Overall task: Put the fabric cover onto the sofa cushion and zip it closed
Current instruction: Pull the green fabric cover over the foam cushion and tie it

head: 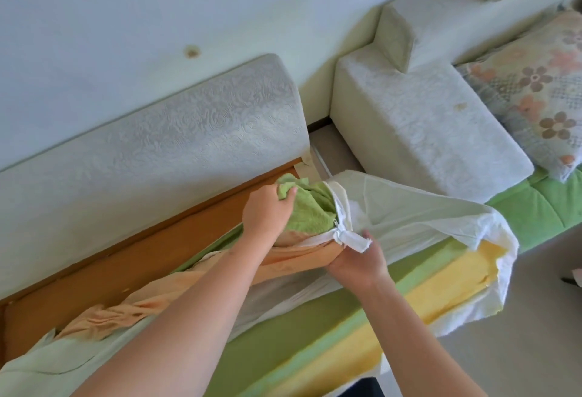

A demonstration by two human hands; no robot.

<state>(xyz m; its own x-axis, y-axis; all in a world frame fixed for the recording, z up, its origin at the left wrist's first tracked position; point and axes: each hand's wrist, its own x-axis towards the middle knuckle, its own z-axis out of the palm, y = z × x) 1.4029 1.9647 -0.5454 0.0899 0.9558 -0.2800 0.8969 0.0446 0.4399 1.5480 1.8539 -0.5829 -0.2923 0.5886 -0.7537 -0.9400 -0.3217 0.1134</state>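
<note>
Left grip is closed round a bunched wad of the green fabric cover. The zip just right of it looks undone. Right grip pinches the peach fabric edge below the zip's end tab. The sofa cushion lies along the sofa base, its yellow foam end exposed under the white liner. Judgement: cover only partly on, zipping not yet begun.
</note>
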